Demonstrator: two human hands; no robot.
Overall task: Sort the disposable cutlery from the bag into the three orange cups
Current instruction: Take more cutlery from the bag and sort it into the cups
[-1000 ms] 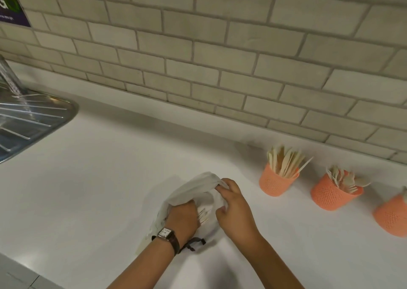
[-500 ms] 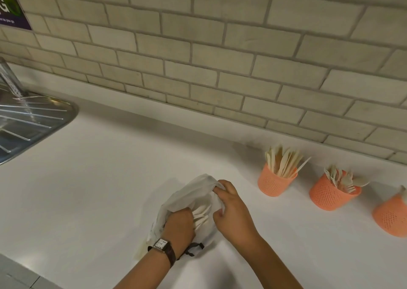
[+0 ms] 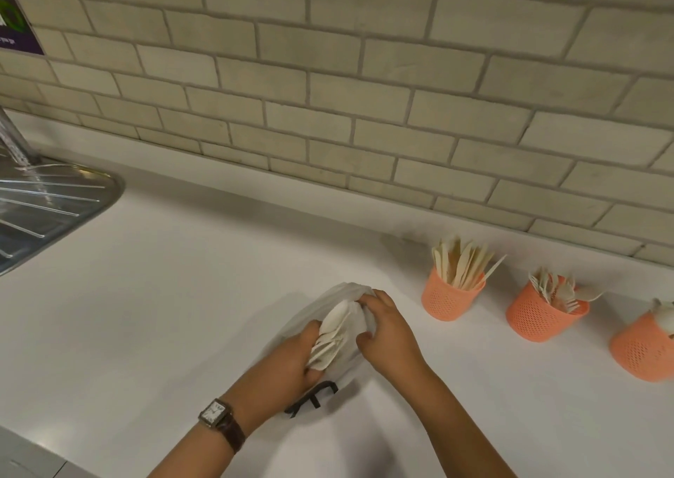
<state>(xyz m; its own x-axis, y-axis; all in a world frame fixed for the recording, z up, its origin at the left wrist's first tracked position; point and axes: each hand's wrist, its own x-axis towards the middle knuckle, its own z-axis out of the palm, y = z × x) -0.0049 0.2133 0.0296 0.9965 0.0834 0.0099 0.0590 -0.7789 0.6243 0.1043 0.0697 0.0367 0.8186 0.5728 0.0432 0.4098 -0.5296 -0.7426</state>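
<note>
**Both hands at the bag, a bunch of cutlery gripped at its mouth**

A white plastic bag (image 3: 343,361) lies on the white counter (image 3: 175,306), near its front edge and well to the left of the cups. The left hand (image 3: 281,372) is closed in a fist around a bunch of pale disposable cutlery (image 3: 333,335), which fans upward out of the fist at the open mouth of the bag. The pieces overlap and are slightly blurred, so the kinds cannot be told apart, though the top one has a rounded end like a spoon. A watch (image 3: 216,412) on a brown strap sits on the left wrist.

The right hand (image 3: 388,326) is just beside the bunch, on the right side of the bag. Its fingers are curled and pinch the upper edge of the plastic, holding the bag's mouth up and open. Dark printing shows on the bag below the left hand.

Three orange mesh cups stand in a row along the right side of the counter, close to the tiled wall (image 3: 364,87). The nearest cup (image 3: 450,297) holds upright knives. The middle cup (image 3: 543,317) holds forks leaning to the right. The far right cup (image 3: 643,350) is cut off by the picture's edge, with only a little pale cutlery showing at its rim.

At the far left, the ridged metal drainboard (image 3: 47,207) of a sink meets the counter.
</note>
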